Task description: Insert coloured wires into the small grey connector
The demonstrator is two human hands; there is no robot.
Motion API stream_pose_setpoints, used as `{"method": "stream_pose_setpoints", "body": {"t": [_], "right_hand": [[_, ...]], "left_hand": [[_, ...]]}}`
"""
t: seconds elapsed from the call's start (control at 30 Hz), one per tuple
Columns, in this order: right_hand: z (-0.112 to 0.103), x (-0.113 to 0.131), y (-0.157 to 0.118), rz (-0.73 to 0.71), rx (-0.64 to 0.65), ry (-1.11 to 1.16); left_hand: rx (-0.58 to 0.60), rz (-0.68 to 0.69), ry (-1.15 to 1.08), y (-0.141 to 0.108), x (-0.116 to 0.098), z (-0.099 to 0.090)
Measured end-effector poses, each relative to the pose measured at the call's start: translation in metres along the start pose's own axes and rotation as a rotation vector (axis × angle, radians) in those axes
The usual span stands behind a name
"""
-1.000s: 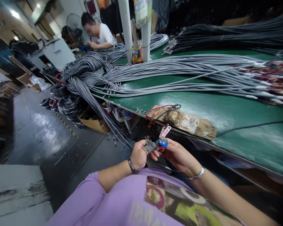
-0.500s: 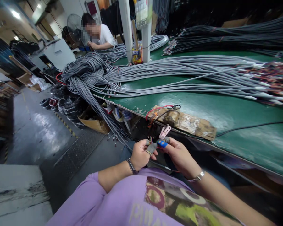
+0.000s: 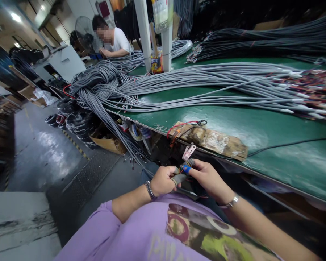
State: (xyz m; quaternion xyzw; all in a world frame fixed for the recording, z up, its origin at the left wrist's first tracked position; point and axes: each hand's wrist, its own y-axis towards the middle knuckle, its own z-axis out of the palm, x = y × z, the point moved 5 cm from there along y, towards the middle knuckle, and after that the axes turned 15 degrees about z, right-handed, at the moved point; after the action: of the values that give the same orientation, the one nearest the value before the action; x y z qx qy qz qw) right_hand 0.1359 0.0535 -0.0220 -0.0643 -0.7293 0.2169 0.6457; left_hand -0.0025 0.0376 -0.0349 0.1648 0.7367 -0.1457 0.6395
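Close to the bench edge, my left hand (image 3: 165,180) and my right hand (image 3: 206,177) meet with their fingertips together. Grey covers wrap fingers on both hands, and blue tape wraps my right thumb. Pinched between them are thin coloured wires (image 3: 182,169), mostly hidden by the fingers. Below my hands, a strand with a white part and a reddish end shows against the dark. Just beyond my right fingertips is a pale pink clip (image 3: 189,152) at the bench edge, beside a wooden block (image 3: 220,143) with red and black leads.
Long grey cables (image 3: 195,81) with stripped coloured ends lie across the green bench (image 3: 157,117), some hanging over its edge. Black cables (image 3: 274,41) are piled behind. A co-worker (image 3: 116,41) sits at the far left, past a white post. A cardboard box (image 3: 107,139) stands on the floor.
My right fingers have closed in against my left fingertips. The wire ends that fanned out above my left hand are now mostly covered.
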Motion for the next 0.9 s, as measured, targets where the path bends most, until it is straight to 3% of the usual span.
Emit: {"method": "stream_pose_setpoints", "body": {"t": [0.07, 0.33, 0.47, 0.67, 0.9], "right_hand": [[0.003, -0.008, 0.003, 0.13, 0.09, 0.164], [-0.004, -0.021, 0.022, 0.314, 0.216, 0.751], [-0.003, -0.005, 0.027, 0.279, 0.293, 0.759], [0.0, 0.002, 0.031, 0.211, 0.209, 0.758], [0.003, 0.0, 0.033, 0.164, 0.164, 0.801]], "left_hand": [[-0.005, -0.012, -0.07, -0.001, -0.002, 0.0], [-0.173, -0.053, -0.383, 0.003, -0.015, -0.002], [-0.249, -0.017, -0.452, 0.009, -0.023, 0.001], [-0.332, 0.032, -0.493, 0.013, -0.026, 0.008], [-0.338, 0.004, -0.442, 0.016, -0.02, 0.012]]}}
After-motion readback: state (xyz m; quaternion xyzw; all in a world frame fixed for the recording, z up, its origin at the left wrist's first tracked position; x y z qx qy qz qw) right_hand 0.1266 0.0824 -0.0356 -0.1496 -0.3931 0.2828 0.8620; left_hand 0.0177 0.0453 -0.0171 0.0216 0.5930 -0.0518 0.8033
